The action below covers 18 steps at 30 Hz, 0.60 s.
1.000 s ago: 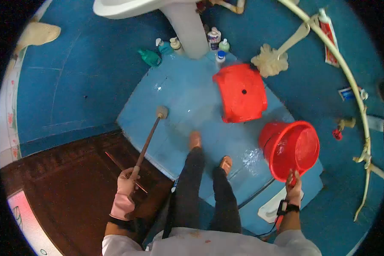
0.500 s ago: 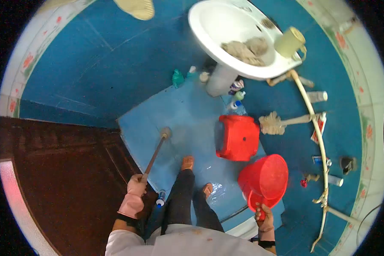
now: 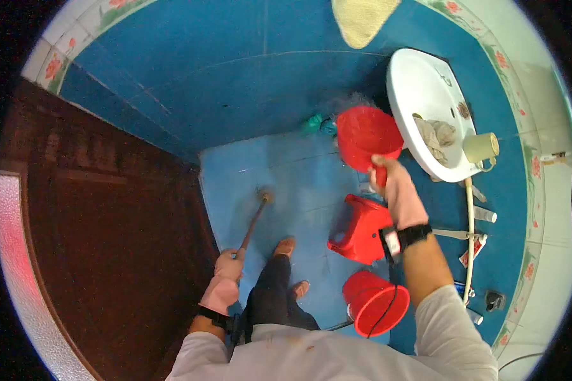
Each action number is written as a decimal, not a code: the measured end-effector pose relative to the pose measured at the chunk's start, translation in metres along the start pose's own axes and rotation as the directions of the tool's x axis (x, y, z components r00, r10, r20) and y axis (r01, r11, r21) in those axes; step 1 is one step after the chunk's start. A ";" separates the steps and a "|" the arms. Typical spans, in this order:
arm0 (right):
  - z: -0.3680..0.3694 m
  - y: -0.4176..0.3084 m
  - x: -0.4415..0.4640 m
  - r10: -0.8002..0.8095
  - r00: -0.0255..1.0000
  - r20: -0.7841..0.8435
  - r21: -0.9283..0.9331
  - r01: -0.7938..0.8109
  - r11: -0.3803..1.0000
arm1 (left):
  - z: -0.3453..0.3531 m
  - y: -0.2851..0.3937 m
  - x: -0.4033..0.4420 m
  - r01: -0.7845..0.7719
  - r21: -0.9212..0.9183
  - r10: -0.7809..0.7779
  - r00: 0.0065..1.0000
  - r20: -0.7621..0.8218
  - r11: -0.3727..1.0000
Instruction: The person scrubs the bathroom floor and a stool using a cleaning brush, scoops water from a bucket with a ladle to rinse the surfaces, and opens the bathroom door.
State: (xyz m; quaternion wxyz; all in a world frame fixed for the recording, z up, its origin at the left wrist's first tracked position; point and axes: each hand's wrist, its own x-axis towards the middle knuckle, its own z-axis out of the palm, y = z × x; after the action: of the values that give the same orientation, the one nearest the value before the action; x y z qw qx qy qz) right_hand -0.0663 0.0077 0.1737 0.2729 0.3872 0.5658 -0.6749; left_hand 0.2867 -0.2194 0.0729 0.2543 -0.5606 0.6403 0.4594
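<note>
My left hand (image 3: 229, 270), in a pink glove, is closed around the upper end of a thin brown long-handled brush (image 3: 252, 225). Its small pale head rests on the blue tiled floor; the bristles are too small to make out. My right hand (image 3: 391, 184), also gloved in pink, grips the handle of a red mug (image 3: 370, 136). The mug is stretched out near the far wall, left of the white washbasin (image 3: 403, 105), tilted away from me. A blurred splash of water (image 3: 349, 100) shows just beyond its rim.
A red stool (image 3: 362, 232) and a red bucket (image 3: 382, 311) stand on the right. Grey cloths (image 3: 435, 136) lie in the basin, and a yellowish mug (image 3: 481, 148) sits on its edge. A green bottle (image 3: 313, 124) stands by the far wall. The brown door (image 3: 114, 254) is at left.
My right hand has carried the red mug from the bucket forward to the far wall, where water now splashes. The brush stays in my left hand, its head on the floor. My view has shifted.
</note>
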 end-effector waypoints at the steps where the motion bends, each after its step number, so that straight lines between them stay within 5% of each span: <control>1: 0.016 -0.006 0.011 -0.063 0.998 0.024 0.000 0.063 0.998 | 0.001 -0.003 0.004 0.018 -0.021 -0.018 1.000 -0.003 1.000; 5: 0.063 -0.013 0.005 -0.081 0.967 0.242 0.008 0.081 0.997 | 0.001 -0.015 0.018 0.035 -0.082 -0.032 0.999 0.033 0.996; 11: 0.060 0.005 0.008 -0.015 0.938 0.346 0.039 0.002 0.999 | -0.005 -0.011 0.018 0.052 -0.134 -0.045 0.998 0.055 0.990; 12: 0.051 0.007 0.017 0.109 0.945 0.307 0.058 -0.133 0.989 | -0.005 -0.011 0.019 0.060 -0.135 -0.052 0.997 0.059 0.989; 18: 0.017 0.036 -0.037 0.020 0.968 0.251 -0.098 0.005 0.995 | 0.004 -0.021 0.031 0.061 -0.149 -0.048 0.995 0.087 0.987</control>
State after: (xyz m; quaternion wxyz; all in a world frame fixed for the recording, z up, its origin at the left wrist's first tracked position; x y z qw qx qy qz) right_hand -0.0201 -0.0192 0.1855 0.3636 0.2866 0.5576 -0.6890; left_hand 0.2980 -0.2301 0.0386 0.2496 -0.5760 0.5769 0.5226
